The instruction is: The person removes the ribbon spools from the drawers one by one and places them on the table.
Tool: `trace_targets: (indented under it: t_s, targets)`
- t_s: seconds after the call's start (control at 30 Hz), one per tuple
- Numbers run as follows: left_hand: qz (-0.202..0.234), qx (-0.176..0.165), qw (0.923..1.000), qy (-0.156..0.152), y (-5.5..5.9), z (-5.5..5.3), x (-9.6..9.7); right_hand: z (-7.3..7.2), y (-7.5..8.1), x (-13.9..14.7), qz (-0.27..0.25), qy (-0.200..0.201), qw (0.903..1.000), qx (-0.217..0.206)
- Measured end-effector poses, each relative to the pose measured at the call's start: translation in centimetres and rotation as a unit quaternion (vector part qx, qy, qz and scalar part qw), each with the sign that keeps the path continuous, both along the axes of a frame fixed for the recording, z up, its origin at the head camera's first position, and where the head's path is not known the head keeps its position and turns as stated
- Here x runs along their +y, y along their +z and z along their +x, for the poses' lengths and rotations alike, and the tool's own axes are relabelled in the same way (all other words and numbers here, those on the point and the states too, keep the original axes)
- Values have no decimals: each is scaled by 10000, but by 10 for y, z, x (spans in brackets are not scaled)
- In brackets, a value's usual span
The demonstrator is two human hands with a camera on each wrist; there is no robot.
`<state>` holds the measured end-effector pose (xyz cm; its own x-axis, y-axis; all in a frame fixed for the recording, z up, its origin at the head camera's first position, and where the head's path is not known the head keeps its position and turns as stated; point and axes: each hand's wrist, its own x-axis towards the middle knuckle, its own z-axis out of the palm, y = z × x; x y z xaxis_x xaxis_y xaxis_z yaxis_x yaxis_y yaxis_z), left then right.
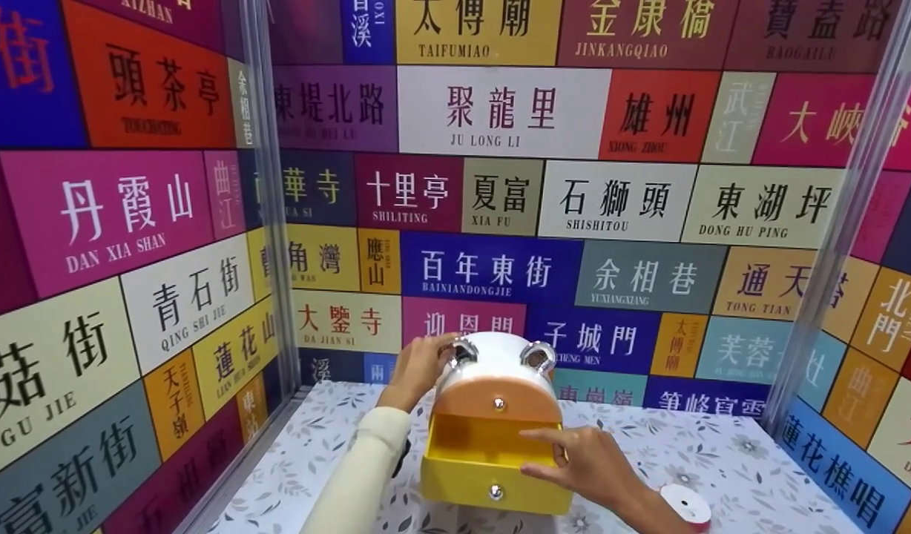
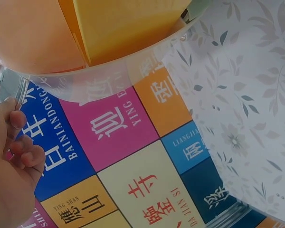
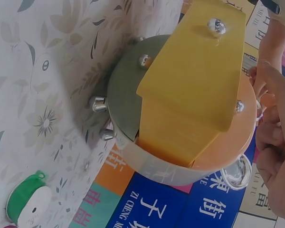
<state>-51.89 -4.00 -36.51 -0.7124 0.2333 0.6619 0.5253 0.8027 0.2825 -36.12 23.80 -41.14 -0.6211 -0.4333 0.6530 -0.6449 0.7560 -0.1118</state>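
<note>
A round white drawer box (image 1: 500,348) stands upright with two shiny silver ears on top. Its yellow drawer (image 1: 455,476) is pulled out, and the inside shows bare. The orange drawer (image 1: 463,398) above is closed; a green drawer front (image 3: 121,85) lies below in the right wrist view. My left hand (image 1: 420,365) holds the left silver ear (image 2: 12,83) between thumb and fingers. Over the right side of the yellow drawer hovers my right hand (image 1: 593,463), thumb and forefinger spread apart with nothing between them.
A ribbon spool (image 1: 685,504) lies beside my right wrist; the right wrist view shows green ribbon on a spool (image 3: 23,202). White leaf-patterned cloth (image 1: 737,460) covers the table. Colourful panels (image 1: 500,111) with street names enclose the back and sides.
</note>
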Motion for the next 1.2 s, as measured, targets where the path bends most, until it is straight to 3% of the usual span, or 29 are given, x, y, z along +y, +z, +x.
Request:
trace_targets:
  t_s: [0.27,0.5,0.83,1.2]
  targets:
    - [-7,-124,9999,77,2,1,1,-1,-6,-13,104,624,9975,309]
    - [-28,-107,9999,24,4,2,4,-1,-18,-20,47,937,9932,693]
    - [64,-160,9999,9,4,0,2,1,-29,-28,-35,1292,9910,360]
    - [79,-28,10000,-53,-1,1,0,0,-45,-32,187,1389,9888,508]
